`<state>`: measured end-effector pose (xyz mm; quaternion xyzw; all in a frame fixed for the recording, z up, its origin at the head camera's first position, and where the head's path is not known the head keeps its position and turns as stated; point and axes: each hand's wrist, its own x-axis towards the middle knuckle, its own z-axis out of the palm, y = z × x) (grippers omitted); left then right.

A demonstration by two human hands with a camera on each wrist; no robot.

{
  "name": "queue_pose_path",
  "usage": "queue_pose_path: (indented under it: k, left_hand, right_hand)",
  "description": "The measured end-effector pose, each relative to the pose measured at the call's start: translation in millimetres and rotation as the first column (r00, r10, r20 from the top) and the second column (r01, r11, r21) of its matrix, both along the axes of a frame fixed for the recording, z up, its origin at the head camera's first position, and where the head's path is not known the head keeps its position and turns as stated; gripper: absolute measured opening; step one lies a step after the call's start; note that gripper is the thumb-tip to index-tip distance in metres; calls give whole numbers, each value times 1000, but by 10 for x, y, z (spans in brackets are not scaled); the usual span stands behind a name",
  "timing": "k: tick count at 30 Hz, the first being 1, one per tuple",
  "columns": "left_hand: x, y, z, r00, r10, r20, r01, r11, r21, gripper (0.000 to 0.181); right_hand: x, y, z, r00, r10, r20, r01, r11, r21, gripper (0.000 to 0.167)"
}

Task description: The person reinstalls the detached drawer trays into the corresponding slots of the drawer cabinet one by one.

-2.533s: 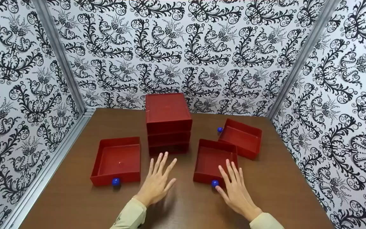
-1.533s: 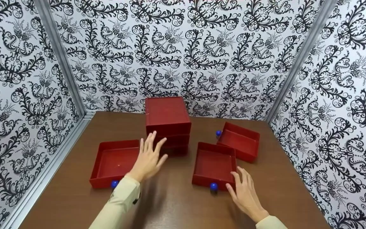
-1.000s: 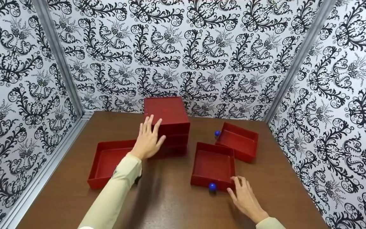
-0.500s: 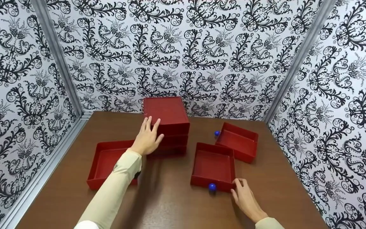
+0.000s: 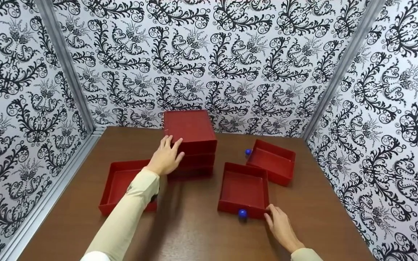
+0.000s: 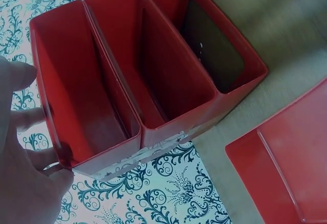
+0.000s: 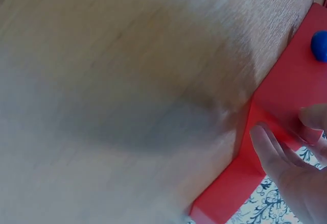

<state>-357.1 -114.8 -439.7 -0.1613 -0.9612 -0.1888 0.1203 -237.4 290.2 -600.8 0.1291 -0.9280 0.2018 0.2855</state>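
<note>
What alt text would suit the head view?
A person's left hand touches a red three-tier open-fronted box; the right hand holds the near right corner of a red blue-knobbed square drawer. Two more red drawers lie on the brown wooden table.

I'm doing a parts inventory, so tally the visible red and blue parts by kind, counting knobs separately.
Red drawers: 3
Red three-tier housing: 1
Blue knobs: 2 visible; the left drawer's front is partly hidden by the sleeve
Total: 6 visible
</note>
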Motion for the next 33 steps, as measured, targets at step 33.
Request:
queue_pose_path:
  k: [33]
  left_hand:
    - [14,2,25,999,0,35,2,998,-61,59]
  right_hand:
    - [160,-133,47,979,173,-110,-189,969,-159,24]
